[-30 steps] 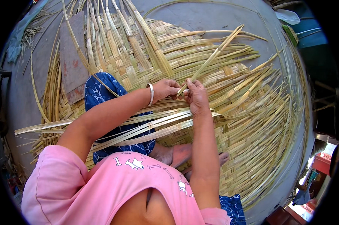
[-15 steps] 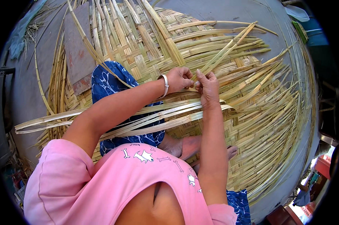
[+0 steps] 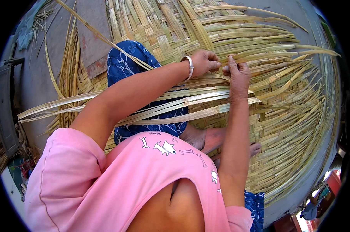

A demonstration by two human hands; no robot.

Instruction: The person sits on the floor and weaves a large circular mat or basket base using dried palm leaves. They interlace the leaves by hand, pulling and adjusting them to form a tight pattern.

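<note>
Before me is a large, partly woven mat of flat, straw-coloured cane strips (image 3: pixel 283 123), woven in the middle with long loose ends. My left hand (image 3: pixel 206 63), with a white bangle at its wrist, is closed in a pinch on a cane strip over the mat. Close beside it, my right hand (image 3: pixel 238 74) pinches the same strip between thumb and fingers. The fingers cover most of the gripped part. Below both hands, a bundle of pale split strips (image 3: pixel 175 103) lies across my lap, passing under my left forearm and beneath my right wrist.
My knee in blue patterned cloth (image 3: pixel 130 58) and my bare foot (image 3: pixel 210 139) rest on the mat. A reddish-brown board (image 3: pixel 90 38) lies at the upper left, with loose strips (image 3: pixel 68 58) beside it. Grey floor (image 3: pixel 31 89) surrounds the mat.
The view has shifted, and the scene sits further right and up. A strip that slanted up and away from my hands now lies out to the right. My hands remain close together.
</note>
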